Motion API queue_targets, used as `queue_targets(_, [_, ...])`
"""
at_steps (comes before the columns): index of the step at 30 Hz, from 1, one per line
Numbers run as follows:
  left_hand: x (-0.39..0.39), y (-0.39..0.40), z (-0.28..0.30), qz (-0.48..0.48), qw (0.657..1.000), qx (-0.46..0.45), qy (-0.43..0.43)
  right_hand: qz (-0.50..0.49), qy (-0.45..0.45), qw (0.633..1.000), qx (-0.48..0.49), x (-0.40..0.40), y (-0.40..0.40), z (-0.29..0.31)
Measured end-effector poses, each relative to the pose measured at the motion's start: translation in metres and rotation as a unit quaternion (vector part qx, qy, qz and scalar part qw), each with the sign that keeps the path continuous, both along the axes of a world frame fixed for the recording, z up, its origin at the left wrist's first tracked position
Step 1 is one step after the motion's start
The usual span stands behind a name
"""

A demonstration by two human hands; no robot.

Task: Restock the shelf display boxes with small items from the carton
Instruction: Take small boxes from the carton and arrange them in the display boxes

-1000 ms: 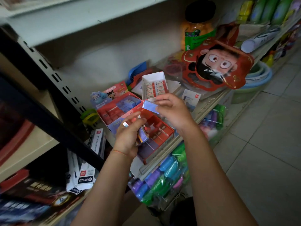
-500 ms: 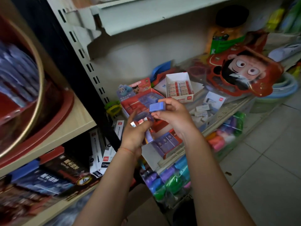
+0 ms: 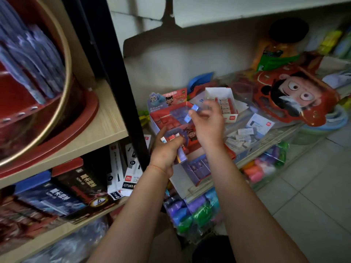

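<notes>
My left hand [image 3: 165, 149] grips a small stack of wrapped erasers [image 3: 179, 155] above the shelf. In front of it, my right hand [image 3: 206, 123] pinches one blue eraser [image 3: 191, 113], blurred by motion, over the rear red display box [image 3: 167, 115]. A second red display box [image 3: 199, 170] with purple erasers sits nearer the shelf's front edge, partly hidden by my hands. The white carton [image 3: 223, 103] holding rows of white erasers stands just behind my right hand.
A black shelf upright [image 3: 121, 82] stands left of the boxes. A red cartoon-face pack [image 3: 292, 95] and loose white erasers [image 3: 245, 135] lie to the right. Coloured packs [image 3: 199, 211] hang below the shelf edge. Boxed goods [image 3: 121, 173] fill the wooden shelving at left.
The view has swung left and down. My right hand has lifted the blue eraser away from my left hand, up and back over the rear red box.
</notes>
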State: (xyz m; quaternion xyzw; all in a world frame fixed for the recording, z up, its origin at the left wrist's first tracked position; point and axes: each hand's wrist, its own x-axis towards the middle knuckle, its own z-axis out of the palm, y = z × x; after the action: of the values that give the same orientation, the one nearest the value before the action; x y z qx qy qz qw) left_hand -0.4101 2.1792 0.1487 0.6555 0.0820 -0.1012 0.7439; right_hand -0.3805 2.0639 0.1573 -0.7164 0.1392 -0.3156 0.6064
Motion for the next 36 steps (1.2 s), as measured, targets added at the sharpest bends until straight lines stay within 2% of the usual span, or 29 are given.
queue_targets(2, [0.001, 0.0, -0.001, -0.001, 1.0, -0.011, 0.003, 0.011, -0.021, 0.992, -0.121, 0.019, -0.001, 0.014])
queue_targets(4, [0.002, 0.001, -0.002, 0.002, 1.0, -0.02, 0.006, 0.058, 0.022, 0.966, -0.253, 0.039, -0.002, 0.019])
queue_targets(7, [0.002, 0.001, -0.002, -0.001, 1.0, -0.028, 0.013, 0.129, 0.11, 0.892, -0.42, 0.057, 0.0, 0.007])
queue_targets(9, [0.003, 0.002, -0.003, 0.001, 0.999, -0.027, 0.02, 0.099, 0.149, 0.822, -0.541, 0.064, 0.003, -0.001])
queue_targets(11, [0.004, 0.002, -0.003, 0.001, 0.999, -0.03, 0.018, 0.06, 0.192, 0.781, -0.591, 0.069, 0.006, 0.003])
queue_targets(14, [0.002, 0.002, -0.001, 0.003, 0.999, -0.03, 0.015, 0.061, 0.27, 0.761, -0.587, 0.067, 0.0, 0.015])
queue_targets(16, [0.0, 0.001, 0.0, 0.005, 0.999, -0.039, 0.016, 0.097, 0.3, 0.771, -0.554, 0.063, -0.006, 0.023])
queue_targets(17, [0.0, 0.001, 0.0, 0.011, 0.997, -0.068, 0.028, 0.113, 0.289, 0.793, -0.524, 0.06, -0.01, 0.026])
queue_targets(20, [-0.001, -0.001, 0.003, 0.012, 0.964, -0.256, 0.073, 0.125, 0.178, 0.911, -0.351, 0.04, -0.016, 0.039])
queue_targets(22, [-0.004, -0.004, 0.006, -0.019, 0.944, -0.322, 0.07, 0.164, 0.152, 0.95, -0.216, 0.012, -0.016, 0.05])
queue_targets(24, [-0.007, -0.008, 0.011, -0.031, 0.938, -0.341, 0.06, 0.22, 0.179, 0.95, -0.133, -0.022, -0.015, 0.055])
queue_targets(25, [-0.007, -0.009, 0.014, -0.03, 0.935, -0.347, 0.064, 0.244, 0.189, 0.943, -0.123, -0.036, -0.015, 0.055])
queue_targets(29, [0.001, -0.012, 0.017, 0.004, 0.937, -0.331, 0.115, 0.312, 0.257, 0.891, -0.205, -0.059, -0.014, 0.054])
queue_targets(30, [0.003, -0.013, 0.018, 0.007, 0.935, -0.335, 0.117, 0.315, 0.261, 0.889, -0.208, -0.06, -0.012, 0.054])
queue_targets(33, [0.004, -0.015, 0.021, 0.012, 0.934, -0.337, 0.114, 0.29, 0.239, 0.897, -0.231, -0.055, -0.006, 0.047])
queue_targets(36, [0.004, -0.015, 0.022, 0.043, 0.928, -0.353, 0.115, 0.275, 0.215, 0.917, -0.191, -0.052, -0.006, 0.043])
